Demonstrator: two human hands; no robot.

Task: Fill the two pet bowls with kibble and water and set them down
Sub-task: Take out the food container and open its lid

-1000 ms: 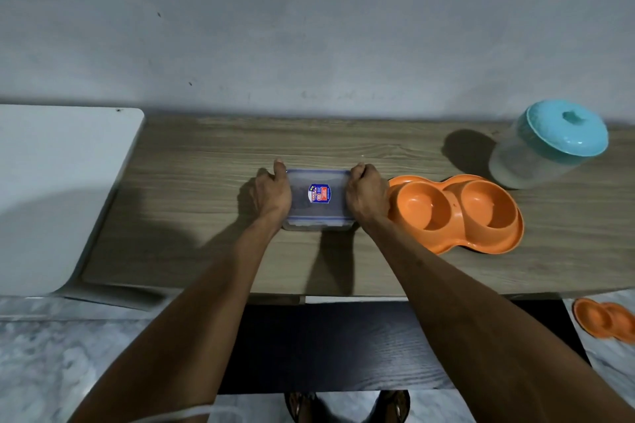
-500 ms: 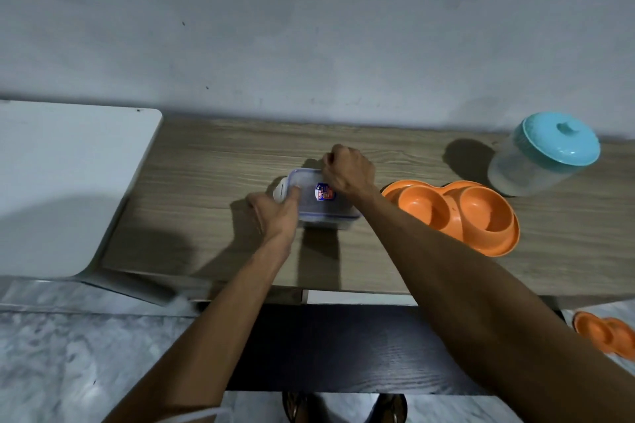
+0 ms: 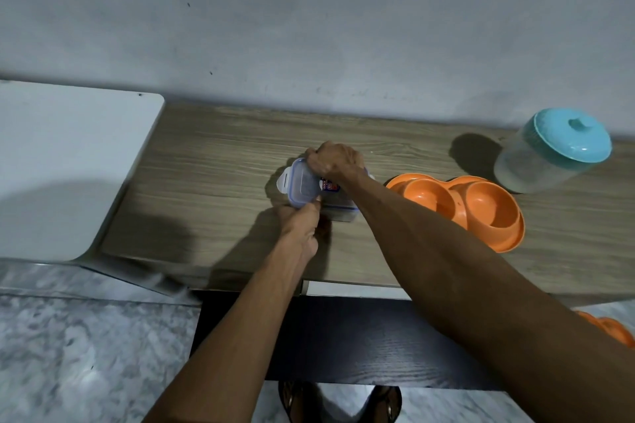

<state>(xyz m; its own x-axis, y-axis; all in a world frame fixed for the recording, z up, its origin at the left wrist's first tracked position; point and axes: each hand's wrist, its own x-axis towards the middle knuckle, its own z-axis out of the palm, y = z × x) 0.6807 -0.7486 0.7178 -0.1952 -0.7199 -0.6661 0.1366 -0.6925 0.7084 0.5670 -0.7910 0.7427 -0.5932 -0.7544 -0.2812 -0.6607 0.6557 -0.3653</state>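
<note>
The left grip [image 3: 299, 220] is pinching the near edge of the box lid [image 3: 303, 184], the right grip [image 3: 335, 161] clamping the far edge; unlatching appears underway, lid removal pending.

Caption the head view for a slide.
Left hand and right hand grip a lidded clear box on the wooden table, beside an empty orange double bowl.

A: Where's the open room on the worktop [image 3: 213, 182]?
B: Left of the container [image 3: 301, 186], all bare wood. Right side's crowded: orange double bowl [image 3: 512, 233] just beside it, lidded jar [image 3: 536, 168] behind, wall [image 3: 343, 45] close.
</note>
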